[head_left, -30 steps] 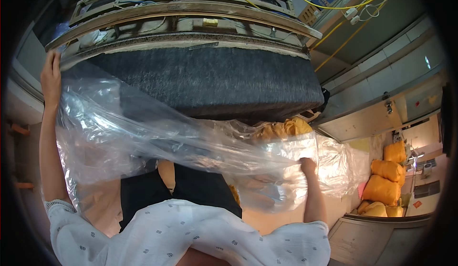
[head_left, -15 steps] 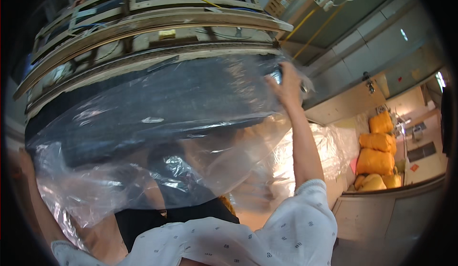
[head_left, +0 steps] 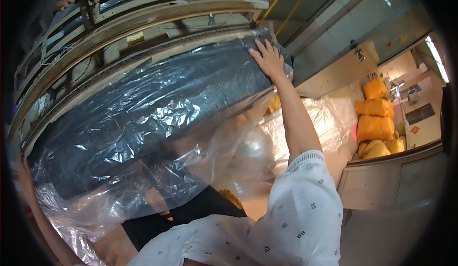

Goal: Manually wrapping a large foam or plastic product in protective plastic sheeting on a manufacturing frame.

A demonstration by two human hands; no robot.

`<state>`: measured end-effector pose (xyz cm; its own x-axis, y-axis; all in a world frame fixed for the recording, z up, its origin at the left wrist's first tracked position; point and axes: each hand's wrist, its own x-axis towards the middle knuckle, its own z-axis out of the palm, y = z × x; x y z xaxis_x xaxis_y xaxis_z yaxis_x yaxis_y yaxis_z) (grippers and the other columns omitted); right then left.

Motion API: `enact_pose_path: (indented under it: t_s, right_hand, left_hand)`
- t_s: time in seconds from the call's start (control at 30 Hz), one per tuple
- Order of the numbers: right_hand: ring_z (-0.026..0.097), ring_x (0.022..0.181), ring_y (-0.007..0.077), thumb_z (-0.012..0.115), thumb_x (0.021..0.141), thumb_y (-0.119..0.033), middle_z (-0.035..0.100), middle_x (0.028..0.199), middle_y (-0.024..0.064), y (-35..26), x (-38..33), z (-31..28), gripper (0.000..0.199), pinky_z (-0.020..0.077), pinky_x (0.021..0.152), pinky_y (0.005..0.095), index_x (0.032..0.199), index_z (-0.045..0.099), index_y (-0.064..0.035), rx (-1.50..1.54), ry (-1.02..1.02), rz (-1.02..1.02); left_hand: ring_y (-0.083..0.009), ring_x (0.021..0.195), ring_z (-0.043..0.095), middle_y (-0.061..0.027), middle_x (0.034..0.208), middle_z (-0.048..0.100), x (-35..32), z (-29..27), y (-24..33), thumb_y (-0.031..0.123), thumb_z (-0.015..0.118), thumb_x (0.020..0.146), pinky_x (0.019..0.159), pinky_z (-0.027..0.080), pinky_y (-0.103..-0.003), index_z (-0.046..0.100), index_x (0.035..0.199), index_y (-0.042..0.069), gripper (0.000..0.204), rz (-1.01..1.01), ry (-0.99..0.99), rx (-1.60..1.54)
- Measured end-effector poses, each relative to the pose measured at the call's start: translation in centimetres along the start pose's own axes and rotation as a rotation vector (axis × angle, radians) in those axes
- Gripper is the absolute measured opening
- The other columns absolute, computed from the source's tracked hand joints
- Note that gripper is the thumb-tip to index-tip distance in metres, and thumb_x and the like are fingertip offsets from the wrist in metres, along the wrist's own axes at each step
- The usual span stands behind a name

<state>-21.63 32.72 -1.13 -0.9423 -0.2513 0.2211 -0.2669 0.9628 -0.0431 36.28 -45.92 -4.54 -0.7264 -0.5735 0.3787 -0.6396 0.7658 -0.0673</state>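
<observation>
A long dark grey padded slab [head_left: 200, 70] lies across the front of me, covered by a clear plastic sheet [head_left: 157, 116] that wrinkles and shines. The sheet's near part hangs down over my lap. My right hand [head_left: 270, 60] lies with fingers spread on the plastic at the slab's far right end. At the left end, my left hand [head_left: 25, 168] reaches along the slab's side at the plastic's edge. Its fingers are dim and partly hidden near the picture's rim.
A wooden frame [head_left: 143, 30] with slats stands behind the slab. Beyond it shows another person's hand [head_left: 67, 2]. Yellow cables [head_left: 279, 1] run overhead. Orange bundles [head_left: 375, 127] are stacked at the right, beside more clear plastic [head_left: 324, 123] and a grey cabinet [head_left: 377, 170].
My right hand has moved farther away and slightly left, flattening onto the slab's end. The plastic now lies closer against the slab, with more creases. The view has shifted.
</observation>
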Motion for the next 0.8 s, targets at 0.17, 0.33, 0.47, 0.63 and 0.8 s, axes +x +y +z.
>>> enact_pose_path:
  t_s: [0.17, 0.33, 0.47, 0.63, 0.8]
  right_hand:
    - [0.033, 0.127, 0.0359, 0.036, 0.083, -0.065, 0.031, 0.144, 0.0106, 0.0, 2.0, 1.7, 0.063, 0.0250, 0.101, 0.0558, 0.135, 0.039, -0.0298, 0.092, 0.129, -0.178]
    - [0.057, 0.103, 0.0352, 0.037, 0.088, -0.056, 0.057, 0.119, 0.0135, 11.3, 3.9, 3.6, 0.053, 0.0433, 0.089, 0.0405, 0.131, 0.044, -0.0257, 0.873, -0.337, 0.043]
    - [0.064, 0.070, 0.0251, 0.044, 0.090, -0.040, 0.065, 0.085, 0.0158, 23.5, -4.6, 11.2, 0.045, 0.0515, 0.063, 0.0340, 0.108, 0.059, -0.0023, 0.082, -0.293, 0.108]
    - [0.063, 0.059, 0.0178, 0.048, 0.089, -0.039, 0.065, 0.079, 0.0111, 15.9, -16.1, 22.6, 0.040, 0.0502, 0.051, 0.0305, 0.098, 0.057, -0.0013, 0.686, -0.465, 0.666]
    - [0.061, 0.092, 0.0350, 0.054, 0.081, -0.055, 0.064, 0.091, 0.0231, 12.2, -23.9, 24.0, 0.057, 0.0471, 0.080, 0.0414, 0.096, 0.055, 0.0004, 0.207, -0.344, 0.905]
  left_hand:
    - [-0.0304, 0.115, 0.047, -0.0163, 0.125, 0.049, -3.9, -11.5, 28.1, 0.028, 0.041, 0.096, 0.098, 0.034, -0.036, 0.048, 0.124, 0.002, 0.039, 0.126, -0.276, -0.290]
    - [-0.0309, 0.122, 0.040, -0.0168, 0.132, 0.044, -2.9, -5.9, 24.8, 0.028, 0.040, 0.096, 0.102, 0.028, -0.037, 0.046, 0.129, 0.004, 0.041, 0.219, 0.020, -0.213]
    - [-0.0298, 0.124, 0.039, -0.0166, 0.132, 0.044, -2.6, -4.0, 24.6, 0.031, 0.038, 0.096, 0.103, 0.027, -0.037, 0.045, 0.130, 0.004, 0.044, 0.280, -0.006, -0.235]
    - [-0.0300, 0.123, 0.040, -0.0162, 0.132, 0.045, -2.9, -5.0, 22.7, 0.030, 0.038, 0.097, 0.103, 0.026, -0.037, 0.046, 0.129, 0.003, 0.043, 0.236, -0.014, -0.172]
    - [-0.0307, 0.122, 0.041, -0.0175, 0.131, 0.045, -3.0, -5.5, 23.9, 0.028, 0.038, 0.097, 0.103, 0.027, -0.036, 0.046, 0.129, 0.001, 0.042, 0.225, -0.030, -0.221]
